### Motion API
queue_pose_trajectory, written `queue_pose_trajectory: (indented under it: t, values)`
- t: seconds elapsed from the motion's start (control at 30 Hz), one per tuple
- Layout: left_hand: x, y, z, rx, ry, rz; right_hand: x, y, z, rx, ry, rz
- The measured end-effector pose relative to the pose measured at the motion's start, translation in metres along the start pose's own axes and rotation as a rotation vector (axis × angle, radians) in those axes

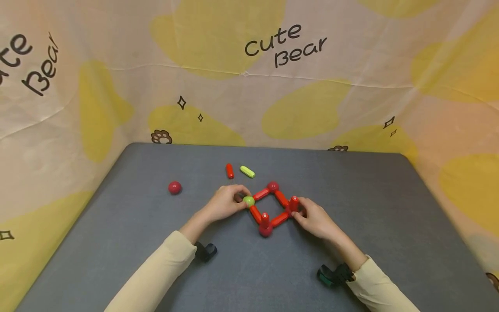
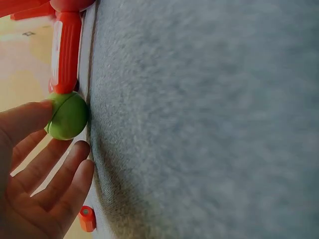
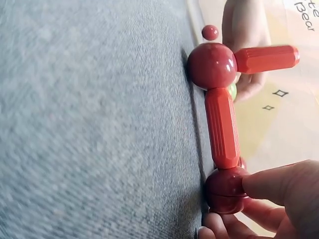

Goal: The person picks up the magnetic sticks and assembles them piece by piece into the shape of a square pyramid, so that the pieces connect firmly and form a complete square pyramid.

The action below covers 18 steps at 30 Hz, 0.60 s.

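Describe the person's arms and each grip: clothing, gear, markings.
Both sleeves are plain pale yellow. A black device sits at the left wrist; a second device, black with a green part, sits at the right. The left grip and right grip are ungloved, with no rings or markings visible.

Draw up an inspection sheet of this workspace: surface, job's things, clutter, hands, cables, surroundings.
Surface: grey tabletop, far corners rounded.
Job's things: diamond of red rods with a green ball at its left corner, red balls at the others; upright red rods at the near and right corners. Loose red ball, loose red rod and yellow-green rod lie apart.
Clutter: nothing seen.
Hands: left hand pinches the green ball; right hand pinches the right-corner ball.
Cables: nothing seen.
Surroundings: printed cloth with "Cute Bear" lettering.
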<state>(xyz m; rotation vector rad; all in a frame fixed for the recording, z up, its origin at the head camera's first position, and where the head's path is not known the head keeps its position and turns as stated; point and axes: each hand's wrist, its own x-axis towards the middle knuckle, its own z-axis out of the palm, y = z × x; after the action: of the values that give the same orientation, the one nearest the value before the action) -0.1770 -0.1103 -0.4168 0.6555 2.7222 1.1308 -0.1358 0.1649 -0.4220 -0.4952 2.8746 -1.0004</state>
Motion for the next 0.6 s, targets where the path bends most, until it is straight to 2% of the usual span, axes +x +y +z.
queue_pose_trajectory:
  t: [0.23,0.6]
  values:
    - [-0.01,0.004,0.001,0.013,-0.019,0.036,0.002,0.002,-0.002,-0.005,0.003,0.011]
    - [-0.018,0.006,0.002,-0.016,-0.052,0.055,0.006,0.003,-0.003,0.014,0.017,0.011]
